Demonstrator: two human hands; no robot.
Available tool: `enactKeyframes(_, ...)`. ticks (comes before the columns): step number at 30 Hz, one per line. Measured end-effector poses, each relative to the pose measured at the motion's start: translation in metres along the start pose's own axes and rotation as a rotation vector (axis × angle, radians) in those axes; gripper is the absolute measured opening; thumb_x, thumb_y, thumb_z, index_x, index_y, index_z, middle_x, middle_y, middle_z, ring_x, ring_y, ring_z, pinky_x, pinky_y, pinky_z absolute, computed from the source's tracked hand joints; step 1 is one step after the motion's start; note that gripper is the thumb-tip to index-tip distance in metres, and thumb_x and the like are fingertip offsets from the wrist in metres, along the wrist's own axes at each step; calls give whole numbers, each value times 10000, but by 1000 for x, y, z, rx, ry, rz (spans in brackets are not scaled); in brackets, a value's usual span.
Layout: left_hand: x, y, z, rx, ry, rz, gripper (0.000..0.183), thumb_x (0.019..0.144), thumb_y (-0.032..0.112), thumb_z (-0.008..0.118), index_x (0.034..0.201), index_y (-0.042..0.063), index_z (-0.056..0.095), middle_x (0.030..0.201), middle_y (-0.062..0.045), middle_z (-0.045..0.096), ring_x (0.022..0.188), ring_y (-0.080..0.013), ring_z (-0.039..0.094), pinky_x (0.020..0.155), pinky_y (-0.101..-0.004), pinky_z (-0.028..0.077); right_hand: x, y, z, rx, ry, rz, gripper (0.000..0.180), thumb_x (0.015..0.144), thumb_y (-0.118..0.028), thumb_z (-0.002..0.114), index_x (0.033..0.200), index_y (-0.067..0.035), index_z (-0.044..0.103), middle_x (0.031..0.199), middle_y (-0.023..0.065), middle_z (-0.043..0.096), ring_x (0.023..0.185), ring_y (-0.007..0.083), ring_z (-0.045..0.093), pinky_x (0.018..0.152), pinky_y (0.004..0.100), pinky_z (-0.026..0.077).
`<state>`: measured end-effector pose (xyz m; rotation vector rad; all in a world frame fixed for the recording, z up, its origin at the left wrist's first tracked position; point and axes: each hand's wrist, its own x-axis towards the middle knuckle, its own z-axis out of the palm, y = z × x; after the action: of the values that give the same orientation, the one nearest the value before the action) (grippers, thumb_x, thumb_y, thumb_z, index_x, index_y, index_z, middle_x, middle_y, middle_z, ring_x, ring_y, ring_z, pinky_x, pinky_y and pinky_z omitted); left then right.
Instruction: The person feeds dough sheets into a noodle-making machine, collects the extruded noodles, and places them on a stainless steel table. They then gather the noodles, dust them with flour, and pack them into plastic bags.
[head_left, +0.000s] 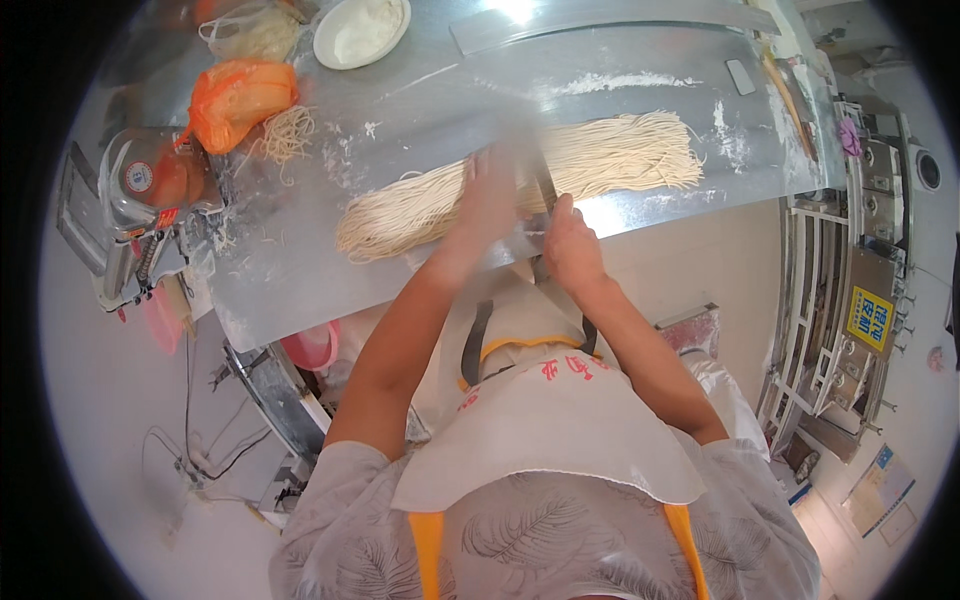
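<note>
A long bundle of raw noodles (626, 154) lies across the floured metal table. My right hand (574, 244) grips the handle end of a knife (545, 180), whose dark blade crosses the middle of the bundle. Just left of the blade, my left hand (491, 187) rests over the noodles. Its fingers are blurred by a hazy patch in the picture, so how they are set cannot be made out. The same haze covers the noodles beyond the blade's far end. The bundle's left end looks folded over, and its right end is loose strands.
At the back left stand a white bowl of flour (360, 34), an orange plastic bag (240, 101) and a small heap of noodles (287, 135). A scale (161, 180) sits at the left edge. A long metal strip (607, 26) lies along the back, a rolling pin (787, 97) at right.
</note>
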<state>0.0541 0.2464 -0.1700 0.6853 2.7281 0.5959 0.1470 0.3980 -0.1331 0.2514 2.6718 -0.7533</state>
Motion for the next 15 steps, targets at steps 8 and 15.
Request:
enactKeyframes(8, 2, -9, 12, 14, 95, 54, 942, 794, 182, 824, 1554, -90, 339, 1588, -263, 385, 1496, -413, 351, 1263, -564, 246, 17, -10, 8, -182, -83, 75, 543, 968, -74, 557, 1404, 139, 313, 1073, 329, 655, 936, 473, 715, 797, 513, 609)
enactKeyframes(15, 3, -16, 30, -108, 117, 20, 828, 841, 139, 746, 1537, -99, 367, 1562, -267, 409, 1465, -414, 386, 1250, -559, 267, 25, 3, 30, -135, -117, 94, 605, 972, -72, 550, 1488, 116, 297, 1132, 332, 655, 957, 489, 703, 821, 513, 599)
